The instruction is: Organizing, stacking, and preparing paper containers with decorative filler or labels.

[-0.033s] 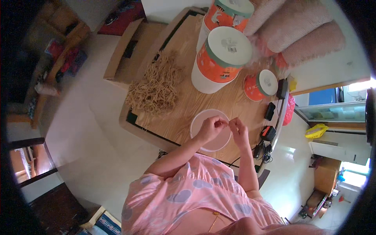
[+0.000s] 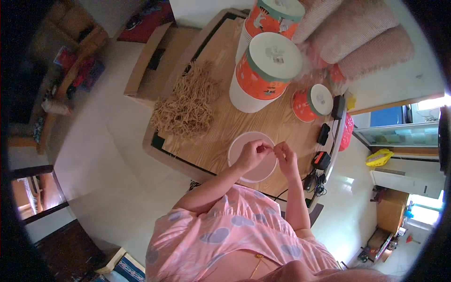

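Left grip point(image 2: 253, 152) and right grip point(image 2: 287, 156) pinch over a tub point(image 2: 238, 149)

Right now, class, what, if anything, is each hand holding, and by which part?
It cannot be told: the left hand and right hand are pinched close together over the round, pale container, but anything between them is too small to see.

Round, pinkish, white-rimmed tub point(image 2: 264, 171)

Pale glossy floor point(image 2: 112, 155), dim wooden shelving point(image 2: 73, 21) left, bright window point(image 2: 424, 215) right.
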The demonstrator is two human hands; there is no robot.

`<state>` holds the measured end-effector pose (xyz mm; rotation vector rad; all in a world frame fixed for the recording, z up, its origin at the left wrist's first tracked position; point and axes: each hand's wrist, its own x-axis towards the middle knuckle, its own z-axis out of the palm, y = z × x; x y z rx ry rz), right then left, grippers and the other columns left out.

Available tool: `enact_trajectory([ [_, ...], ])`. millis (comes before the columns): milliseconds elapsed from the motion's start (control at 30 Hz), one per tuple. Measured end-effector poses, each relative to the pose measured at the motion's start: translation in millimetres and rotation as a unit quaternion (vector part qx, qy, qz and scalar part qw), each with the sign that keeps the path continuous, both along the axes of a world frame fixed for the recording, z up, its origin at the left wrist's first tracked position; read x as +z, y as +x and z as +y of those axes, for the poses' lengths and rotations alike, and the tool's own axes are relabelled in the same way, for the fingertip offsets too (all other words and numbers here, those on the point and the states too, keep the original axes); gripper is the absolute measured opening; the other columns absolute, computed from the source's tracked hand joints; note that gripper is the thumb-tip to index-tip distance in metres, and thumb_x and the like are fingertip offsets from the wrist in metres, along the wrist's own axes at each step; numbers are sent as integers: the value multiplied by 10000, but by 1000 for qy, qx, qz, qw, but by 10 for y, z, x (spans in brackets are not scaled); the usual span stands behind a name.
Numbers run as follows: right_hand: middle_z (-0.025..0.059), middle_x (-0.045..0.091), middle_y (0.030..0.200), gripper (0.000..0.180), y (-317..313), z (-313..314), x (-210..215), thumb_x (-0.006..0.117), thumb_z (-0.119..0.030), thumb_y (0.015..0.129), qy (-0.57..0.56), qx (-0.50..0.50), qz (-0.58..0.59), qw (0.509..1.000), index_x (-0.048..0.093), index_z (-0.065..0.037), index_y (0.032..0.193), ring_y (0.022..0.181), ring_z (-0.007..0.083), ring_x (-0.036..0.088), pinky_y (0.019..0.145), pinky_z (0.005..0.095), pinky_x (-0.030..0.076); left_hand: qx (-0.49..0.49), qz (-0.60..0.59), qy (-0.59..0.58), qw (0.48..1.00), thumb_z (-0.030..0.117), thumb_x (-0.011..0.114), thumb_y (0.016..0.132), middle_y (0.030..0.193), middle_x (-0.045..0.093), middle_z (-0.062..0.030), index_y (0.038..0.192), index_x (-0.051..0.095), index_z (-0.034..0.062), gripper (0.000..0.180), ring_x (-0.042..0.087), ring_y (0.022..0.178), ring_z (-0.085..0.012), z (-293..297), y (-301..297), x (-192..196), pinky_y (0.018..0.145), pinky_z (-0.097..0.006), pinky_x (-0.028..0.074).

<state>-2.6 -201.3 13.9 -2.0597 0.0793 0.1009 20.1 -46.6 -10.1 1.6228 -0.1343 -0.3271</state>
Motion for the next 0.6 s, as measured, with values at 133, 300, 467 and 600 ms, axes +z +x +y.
enact_trajectory([
  [133,34,558,785,21,-5,-75,-124,546,-31,832,62,14,27,998,566,-25,838,734,117,496,687,252,410,3,24,-33,999,134,661,774,748,658,-66,839,651,11,139,606,667,-105,-30,10,-198,611,-258,481],
  [300,40,559,806,47,44,-116,-262,557,-18,818,44,32,1,999,564,-23,865,733,123,505,692,252,414,24,88,-57,994,128,656,767,764,664,-57,842,665,5,144,594,685,-87,-92,-1,-455,621,-243,471],
  [467,44,567,835,110,213,-22,-166,574,-15,794,-6,-23,-72,997,579,-32,902,726,138,523,678,260,429,98,276,-115,949,103,632,750,742,647,-20,819,676,22,115,566,690,-91,-138,13,-499,626,-241,444],
  [600,16,580,802,225,217,-83,-293,581,-16,790,-18,4,0,1000,587,-56,1012,707,92,516,659,236,424,115,314,-127,934,96,623,750,708,625,4,802,675,40,93,528,629,-82,-154,33,-466,570,-239,415],
])
